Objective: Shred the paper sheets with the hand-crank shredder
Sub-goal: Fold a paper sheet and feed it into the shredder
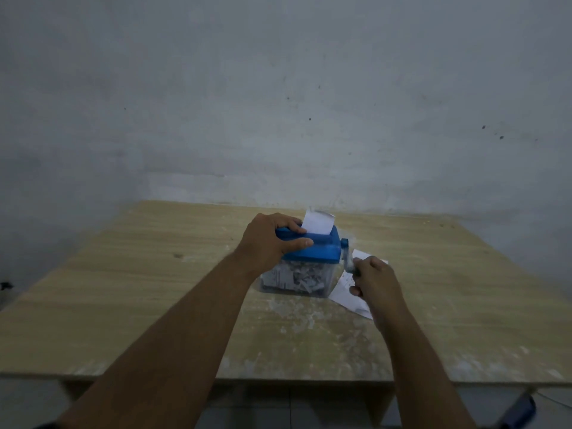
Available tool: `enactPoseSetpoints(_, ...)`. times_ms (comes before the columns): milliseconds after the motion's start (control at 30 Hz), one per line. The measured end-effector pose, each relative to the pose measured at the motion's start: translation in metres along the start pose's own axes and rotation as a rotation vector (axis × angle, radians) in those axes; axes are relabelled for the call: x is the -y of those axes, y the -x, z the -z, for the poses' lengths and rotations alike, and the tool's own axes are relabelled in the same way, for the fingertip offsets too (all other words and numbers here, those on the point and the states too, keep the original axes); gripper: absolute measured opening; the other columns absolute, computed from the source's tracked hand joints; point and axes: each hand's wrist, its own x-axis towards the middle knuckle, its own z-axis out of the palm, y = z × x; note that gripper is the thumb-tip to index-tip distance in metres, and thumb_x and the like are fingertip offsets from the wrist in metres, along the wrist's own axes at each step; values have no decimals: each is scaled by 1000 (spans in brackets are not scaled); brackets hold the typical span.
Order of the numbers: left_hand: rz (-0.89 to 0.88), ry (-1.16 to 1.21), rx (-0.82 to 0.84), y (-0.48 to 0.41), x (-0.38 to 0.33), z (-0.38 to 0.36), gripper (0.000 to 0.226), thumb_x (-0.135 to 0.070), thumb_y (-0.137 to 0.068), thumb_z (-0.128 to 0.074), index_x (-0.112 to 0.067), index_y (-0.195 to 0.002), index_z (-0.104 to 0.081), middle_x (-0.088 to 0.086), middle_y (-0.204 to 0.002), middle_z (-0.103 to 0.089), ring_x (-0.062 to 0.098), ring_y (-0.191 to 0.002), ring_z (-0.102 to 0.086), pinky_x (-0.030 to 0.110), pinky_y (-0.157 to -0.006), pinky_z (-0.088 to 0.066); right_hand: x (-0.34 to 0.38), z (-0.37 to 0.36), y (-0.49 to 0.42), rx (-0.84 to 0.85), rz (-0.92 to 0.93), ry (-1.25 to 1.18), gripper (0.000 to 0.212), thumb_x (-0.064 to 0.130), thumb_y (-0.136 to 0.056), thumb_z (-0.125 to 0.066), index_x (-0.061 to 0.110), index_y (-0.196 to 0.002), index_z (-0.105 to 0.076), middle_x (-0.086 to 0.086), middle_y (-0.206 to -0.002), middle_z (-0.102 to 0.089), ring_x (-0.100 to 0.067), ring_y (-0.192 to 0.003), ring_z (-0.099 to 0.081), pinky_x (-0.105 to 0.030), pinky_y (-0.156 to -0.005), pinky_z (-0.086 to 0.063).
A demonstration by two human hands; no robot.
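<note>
Forearms (pixel 192 329) stretched out, my left hand (pixel 272 239) grips the shredder (pixel 318 249), right hand (pixel 376 283) clasps the crank (pixel 348 258); I reckon hasty cranking could jam the sheet (pixel 318 222).

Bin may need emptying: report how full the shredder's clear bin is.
Mostly full: shreds fill the clear bin nearly to the blue lid.
</note>
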Motion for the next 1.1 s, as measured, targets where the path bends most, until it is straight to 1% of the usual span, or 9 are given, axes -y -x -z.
enactPoseSetpoints(133, -14, -57, 12, -1, 1, 2, 26, -41, -77, -93, -32, -100, -85, -19, -120, -73, -5, -104, -66, 11, -82, -56, 43, 11, 6, -11, 76, -33, 22, 22, -107, -56, 5, -99, -68, -8, -77, -62, -19, -68, -54, -34, -67, -54)
enactPoseSetpoints(300, -36, -105, 62, -2, 0, 6, 25, -42, -78, -91, -31, -100, -85, -18, -121, -73, -8, -106, -64, 5, -85, -50, 79, 20, -15, 127, 161, -8, 32, 27, -110, -53, 4, -99, -71, -5, -73, -58, -16, -65, -51, -31, -67, -53)
enactPoseSetpoints(433, -48, -71, 46, -2, 2, 5, 26, -36, -80, -92, -25, -102, -86, -13, -120, -74, -8, -102, -66, 6, -81, -52, 88, 14, -51, 161, 125, -17, 37, 34, -109, -54, 2, -97, -68, -9, -76, -55, -19, -66, -47, -33, -66, -49)
enactPoseSetpoints(533, -58, -84, 34, 0, 2, 3, 26, -35, -79, -92, -24, -102, -86, -13, -119, -74, -8, -101, -66, 5, -79, -51, 77, 3, -75, 120, 93, 118, 43, 39, -109, -53, 3, -89, -65, -11, -79, -56, -22, -67, -49, -33, -65, -53)
enactPoseSetpoints(700, -44, -23, 5, 1, 2, 0, 29, -34, -76, -95, -22, -101, -86, -13, -119, -76, -3, -104, -68, 11, -81, -55, 35, -9, -89, 157, -44, 199, 26, 18, -108, -53, -4, -101, -64, -14, -76, -55, -21, -62, -48, -34, -58, -50)
enactPoseSetpoints(833, -37, 46, -27, 5, 3, -5, 28, -33, -74, -97, -23, -97, -86, -13, -119, -77, 2, -104, -71, 21, -81, -62, -2, -10, -67, 148, -167, 51, 29, 0, -104, -45, 6, -75, -49, -10, -66, -37, -21, -56, -31, -34, -52, -31)
enactPoseSetpoints(900, -38, 48, -30, 5, 3, -6, 26, -32, -75, -97, -23, -96, -86, -12, -118, -77, 1, -104, -71, 19, -81, -61, -13, -9, -49, 114, -171, 54, 27, 5, -104, -46, 8, -77, -51, -10, -69, -42, -21, -58, -38, -31, -52, -37)
enactPoseSetpoints(1000, -25, 54, -29, 6, 1, -6, 25, -32, -75, -97, -24, -96, -86, -11, -119, -76, 3, -104, -71, 21, -83, -61, -13, -6, -18, 13, -84, 131, 26, 24, -107, -51, 6, -93, -63, -10, -88, -64, -25, -78, -63, -35, -66, -54)
enactPoseSetpoints(1100, -13, 34, -23, 6, -1, -5, 25, -33, -74, -97, -26, -95, -85, -11, -120, -76, 3, -106, -69, 18, -84, -60, 0, 0, 7, -84, -2, 121, 32, 31, -107, -54, 4, -97, -66, -13, -95, -69, -32, -88, -69, -42, -74, -57)
